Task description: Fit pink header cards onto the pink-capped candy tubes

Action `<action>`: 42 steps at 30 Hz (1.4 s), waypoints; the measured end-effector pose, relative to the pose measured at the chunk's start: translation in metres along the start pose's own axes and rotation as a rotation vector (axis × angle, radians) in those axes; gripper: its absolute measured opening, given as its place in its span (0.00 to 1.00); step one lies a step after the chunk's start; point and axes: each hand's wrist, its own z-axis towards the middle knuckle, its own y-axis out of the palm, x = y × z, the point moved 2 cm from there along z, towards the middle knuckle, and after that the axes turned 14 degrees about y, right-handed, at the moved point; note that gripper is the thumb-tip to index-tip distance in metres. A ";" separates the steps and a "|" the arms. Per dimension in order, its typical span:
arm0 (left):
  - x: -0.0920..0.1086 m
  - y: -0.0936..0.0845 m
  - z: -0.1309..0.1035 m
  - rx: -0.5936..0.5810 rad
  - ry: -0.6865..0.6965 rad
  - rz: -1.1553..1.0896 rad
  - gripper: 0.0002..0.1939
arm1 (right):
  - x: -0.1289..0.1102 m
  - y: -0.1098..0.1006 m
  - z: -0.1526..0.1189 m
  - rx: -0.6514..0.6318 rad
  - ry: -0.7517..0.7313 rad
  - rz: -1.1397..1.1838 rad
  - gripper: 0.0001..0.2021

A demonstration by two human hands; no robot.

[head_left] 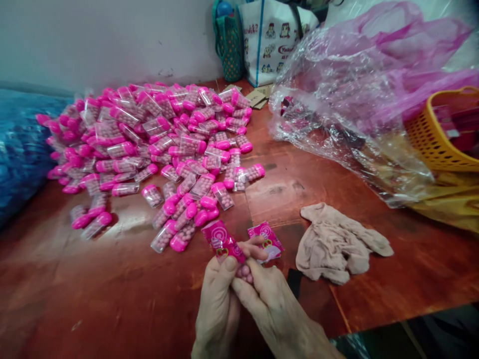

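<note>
My left hand [219,291] is closed, its thumb pressed on a pink printed sleeve [220,240] with a swirl pattern. Closed beside it, my right hand [271,296] pinches a small clear container of pink balls [245,273], mostly covered by my fingers. The sleeve meets the container between my hands; how far it goes over it is hidden. Just beyond my right fingers, a second pink printed sleeve [271,239] lies flat on the table. Ahead is a large pile of clear containers [160,129] with bright pink caps, filled with pink balls.
A crumpled beige cloth [339,244] lies at right on the reddish-brown table [130,294]. Behind it are clear and pink plastic bags [359,85] and a yellow basket [426,132]. A blue bag [26,144] stands at left, a printed white bag [262,45] by the wall.
</note>
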 end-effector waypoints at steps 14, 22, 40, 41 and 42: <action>0.005 -0.011 0.006 -0.030 -0.077 -0.010 0.09 | -0.009 -0.013 0.006 -0.157 0.001 0.087 0.06; -0.001 0.004 -0.008 0.061 -0.098 -0.046 0.09 | -0.004 -0.010 0.011 -0.051 -0.155 0.117 0.11; -0.010 -0.013 -0.018 0.180 -0.002 0.111 0.11 | 0.020 0.001 0.022 -0.432 0.035 0.453 0.06; -0.009 -0.013 -0.019 0.203 0.002 0.109 0.12 | 0.021 0.002 0.022 -0.452 0.040 0.466 0.06; -0.009 -0.012 -0.020 0.232 0.008 0.104 0.12 | 0.022 0.003 0.023 -0.466 0.045 0.474 0.06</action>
